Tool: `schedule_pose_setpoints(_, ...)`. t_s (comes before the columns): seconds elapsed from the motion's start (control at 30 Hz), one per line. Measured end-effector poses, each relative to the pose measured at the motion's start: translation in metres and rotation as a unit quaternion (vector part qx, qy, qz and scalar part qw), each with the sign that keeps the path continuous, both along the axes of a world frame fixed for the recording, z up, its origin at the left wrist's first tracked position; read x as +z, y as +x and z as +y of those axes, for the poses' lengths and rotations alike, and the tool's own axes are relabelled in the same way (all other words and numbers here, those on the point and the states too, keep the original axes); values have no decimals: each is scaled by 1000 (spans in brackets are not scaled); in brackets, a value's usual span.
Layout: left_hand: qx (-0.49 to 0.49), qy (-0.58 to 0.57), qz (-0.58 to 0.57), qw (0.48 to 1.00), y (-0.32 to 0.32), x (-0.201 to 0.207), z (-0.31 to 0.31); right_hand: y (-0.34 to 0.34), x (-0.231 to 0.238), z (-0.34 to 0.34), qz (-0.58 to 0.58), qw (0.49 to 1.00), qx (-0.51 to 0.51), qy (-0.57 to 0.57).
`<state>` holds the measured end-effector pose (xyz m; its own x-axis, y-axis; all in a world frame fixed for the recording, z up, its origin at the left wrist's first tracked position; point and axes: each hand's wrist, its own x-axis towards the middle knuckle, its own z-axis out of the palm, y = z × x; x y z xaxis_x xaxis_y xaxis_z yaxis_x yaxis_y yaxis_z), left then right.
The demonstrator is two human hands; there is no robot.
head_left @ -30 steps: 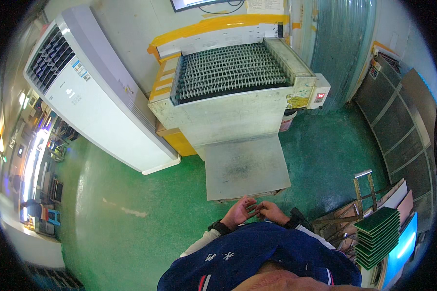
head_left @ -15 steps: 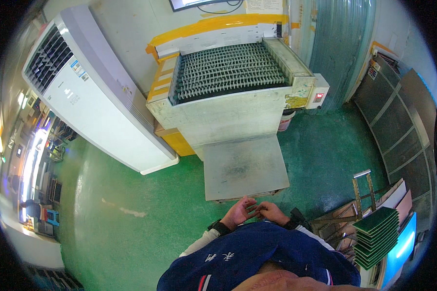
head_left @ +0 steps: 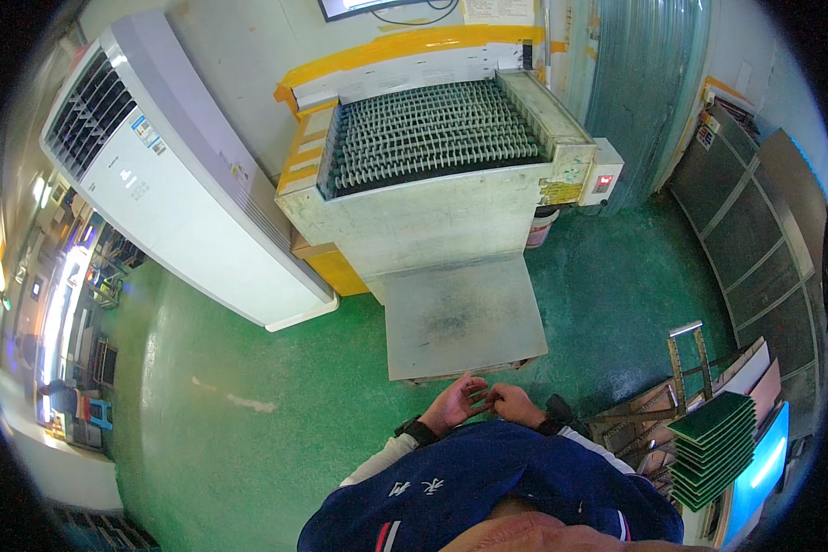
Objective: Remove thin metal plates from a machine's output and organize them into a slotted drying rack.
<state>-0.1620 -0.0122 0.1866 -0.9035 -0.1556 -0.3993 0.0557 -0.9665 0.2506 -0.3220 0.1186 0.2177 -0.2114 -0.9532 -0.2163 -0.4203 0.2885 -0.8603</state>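
Note:
Both of my hands hover close together in front of my body, at the near edge of a grey metal plate (head_left: 465, 317). My left hand (head_left: 449, 406) is open, palm partly turned up, its fingers apart. Beside it my right hand (head_left: 515, 405) has loosely bent fingers pointing toward the left one, with nothing seen in them. Past the plate stands a pale machine (head_left: 451, 212) with rows of rollers (head_left: 437, 133) on top. A control box (head_left: 602, 173) with a small red display is on its right side.
A tall white air conditioner (head_left: 193, 184) stands left of the machine. At my right, green boards (head_left: 713, 451) are stacked on a rack beside a metal trolley handle (head_left: 685, 363). Dark framed panels (head_left: 754, 239) lean on the right wall. A bucket (head_left: 541, 228) sits under the control box.

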Motion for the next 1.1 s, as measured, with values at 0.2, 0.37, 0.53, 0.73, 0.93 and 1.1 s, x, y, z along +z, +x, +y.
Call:
schedule_pose_setpoints(0.2, -16, 13, 5, 1000, -1, 3, 0, 2, 4, -2, 28, 1000, -1, -10)
schedule_pose_setpoints(0.37, -28, -7, -26, 999, -3, 10, 3, -2, -20, 1, 0, 1000, -4, -25)
schedule_pose_setpoints(0.53, -22, -21, -20, 999, 0, 11, 1, 1, 2, 0, -96, 995, -12, 14)
schedule_pose_setpoints(0.73, -29, -27, -17, 999, 0, 17, 0, -3, -12, 3, -230, 970, -40, 65)
schedule_pose_setpoints(0.93, -28, -44, -21, 998, 2, 17, 1, -3, 6, 2, -285, 953, -51, 90)
schedule_pose_setpoints(1.1, -37, -24, -29, 999, 2, 20, 0, -7, -20, 5, -285, 955, -23, 84)
